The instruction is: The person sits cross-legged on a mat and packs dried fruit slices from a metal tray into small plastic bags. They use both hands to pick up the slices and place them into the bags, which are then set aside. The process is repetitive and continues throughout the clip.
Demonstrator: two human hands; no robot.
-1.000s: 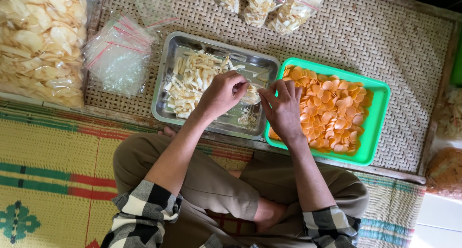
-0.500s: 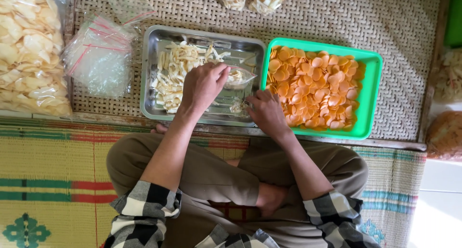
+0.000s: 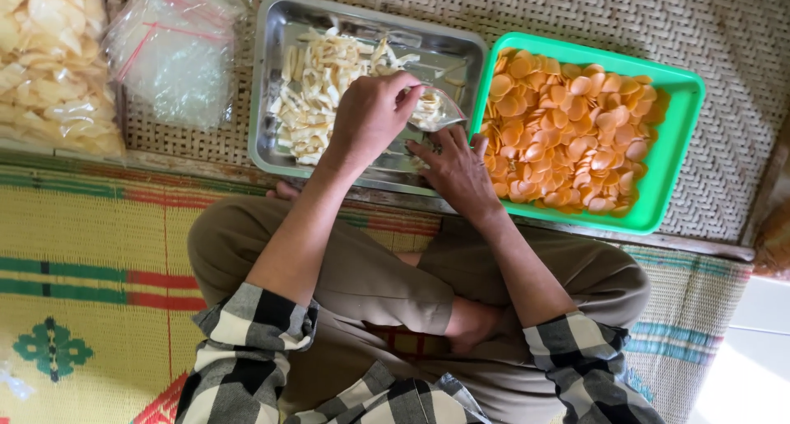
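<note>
Small bag: a clear plastic bag is held over the near right part of the metal tray, its mouth turned toward the left hand; a few pale chips already lie inside it.
Left hand: the left hand is clenched around a pinch of pale chips at the bag's mouth, fingers curled down.
Right hand: the right hand grasps the bag from below and at its near edge, fingers spread to keep it open.
Pale chips: a heap of pale, strip-shaped chips fills the left and middle of the metal tray; the tray's right end is mostly bare.
Progress: judging by the pictures, the filling of this bag is at an early stage, since it holds little and most of the heap lies untouched.
Orange chips: round orange chips cover the green tray, which stands just beside the metal tray on the right; neither hand touches them.
Spare bags: a stack of empty clear bags lies left of the metal tray.
Far left: a big bag of pale crackers lies beside the stack.
Ground: both trays rest on a woven mat; the person sits cross-legged on a striped yellow mat.
</note>
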